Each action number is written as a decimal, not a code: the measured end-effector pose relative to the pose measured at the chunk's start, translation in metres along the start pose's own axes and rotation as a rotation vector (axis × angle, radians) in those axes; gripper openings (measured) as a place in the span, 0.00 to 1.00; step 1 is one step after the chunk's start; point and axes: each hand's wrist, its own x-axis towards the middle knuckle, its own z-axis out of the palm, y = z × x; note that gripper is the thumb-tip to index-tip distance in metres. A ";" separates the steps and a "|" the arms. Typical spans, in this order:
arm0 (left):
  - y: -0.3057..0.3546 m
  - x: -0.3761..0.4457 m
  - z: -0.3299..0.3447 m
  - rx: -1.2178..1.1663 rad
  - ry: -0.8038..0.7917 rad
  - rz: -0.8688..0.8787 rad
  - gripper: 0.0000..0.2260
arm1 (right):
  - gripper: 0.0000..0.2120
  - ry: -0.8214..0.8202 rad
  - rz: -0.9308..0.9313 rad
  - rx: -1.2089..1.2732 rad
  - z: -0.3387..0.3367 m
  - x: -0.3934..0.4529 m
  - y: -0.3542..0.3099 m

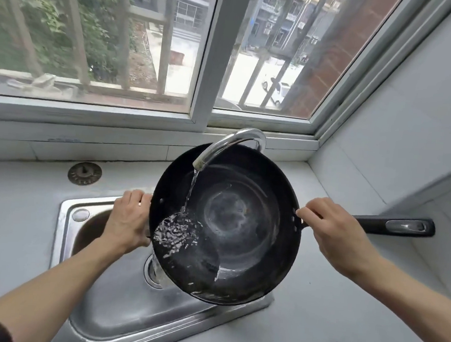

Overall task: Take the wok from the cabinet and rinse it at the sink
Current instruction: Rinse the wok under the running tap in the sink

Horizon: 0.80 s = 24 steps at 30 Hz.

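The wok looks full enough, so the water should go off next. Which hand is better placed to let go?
Probably left: the left hand only steadies the wok's rim, while the right hand grips the long handle.

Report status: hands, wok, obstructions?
Left hand grips black round metal wok rim; right hand grips its handle. Faucet water running in. No obstructions.

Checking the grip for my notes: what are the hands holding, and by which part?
Both hold the wok over the sink: the left hand grips its left rim, the right hand grips the base of its long handle.
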 end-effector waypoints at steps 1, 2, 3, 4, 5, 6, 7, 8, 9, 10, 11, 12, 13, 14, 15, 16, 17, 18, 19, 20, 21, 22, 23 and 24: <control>0.000 0.003 0.001 -0.005 0.003 0.007 0.46 | 0.22 0.003 0.009 -0.006 0.000 -0.002 -0.002; -0.001 0.006 0.003 -0.012 0.007 0.013 0.46 | 0.22 0.007 0.019 -0.012 0.000 -0.003 -0.005; -0.001 0.009 0.004 -0.021 0.014 0.015 0.46 | 0.21 0.013 0.029 -0.020 0.001 -0.004 -0.007; -0.002 0.012 0.005 -0.027 0.022 0.014 0.47 | 0.21 0.024 0.038 -0.029 0.002 -0.006 -0.009; -0.003 0.014 0.006 -0.029 0.029 0.012 0.47 | 0.21 0.041 0.046 -0.037 0.004 -0.006 -0.011; -0.004 0.015 0.006 -0.028 0.035 0.010 0.48 | 0.21 0.062 0.052 -0.045 0.007 -0.008 -0.012; -0.005 0.017 0.006 -0.027 0.043 0.011 0.48 | 0.21 0.081 0.055 -0.054 0.009 -0.008 -0.014; -0.006 0.018 0.006 -0.027 0.054 0.012 0.48 | 0.21 0.095 0.054 -0.065 0.012 -0.010 -0.015; -0.007 0.019 0.006 -0.029 0.065 0.013 0.48 | 0.21 0.107 0.051 -0.071 0.015 -0.011 -0.016; -0.008 0.020 0.006 -0.030 0.074 0.013 0.47 | 0.21 0.118 0.050 -0.071 0.018 -0.012 -0.016; -0.009 0.021 0.004 -0.029 0.087 0.011 0.46 | 0.22 0.130 0.052 -0.067 0.022 -0.014 -0.016; -0.010 0.021 0.003 -0.025 0.100 0.009 0.46 | 0.23 0.142 0.059 -0.061 0.027 -0.016 -0.016; -0.012 0.022 0.001 -0.022 0.108 0.006 0.46 | 0.24 0.156 0.069 -0.050 0.033 -0.017 -0.016; -0.014 0.023 -0.002 -0.017 0.113 0.004 0.47 | 0.25 0.171 0.079 -0.040 0.038 -0.018 -0.016; -0.016 0.025 -0.004 -0.011 0.120 0.001 0.47 | 0.25 0.185 0.087 -0.033 0.043 -0.019 -0.016; -0.019 0.026 -0.008 -0.004 0.134 0.002 0.47 | 0.25 0.199 0.094 -0.028 0.048 -0.019 -0.017; -0.021 0.028 -0.012 0.004 0.156 0.005 0.46 | 0.25 0.213 0.103 -0.021 0.052 -0.018 -0.018; -0.024 0.030 -0.016 0.012 0.180 0.010 0.44 | 0.25 0.226 0.112 -0.013 0.056 -0.016 -0.020; -0.028 0.032 -0.020 0.020 0.204 0.011 0.44 | 0.25 0.238 0.120 -0.003 0.059 -0.014 -0.021; -0.030 0.033 -0.024 0.027 0.221 0.008 0.44 | 0.25 0.249 0.127 0.004 0.063 -0.011 -0.023; -0.034 0.034 -0.029 0.034 0.234 0.001 0.45 | 0.25 0.257 0.133 0.013 0.066 -0.008 -0.025; -0.037 0.034 -0.032 0.041 0.243 -0.010 0.46 | 0.25 0.264 0.139 0.023 0.069 -0.004 -0.027; -0.041 0.034 -0.036 0.051 0.245 -0.020 0.47 | 0.24 0.272 0.145 0.034 0.073 0.000 -0.028; -0.044 0.034 -0.039 0.063 0.243 -0.030 0.48 | 0.24 0.282 0.150 0.046 0.076 0.004 -0.030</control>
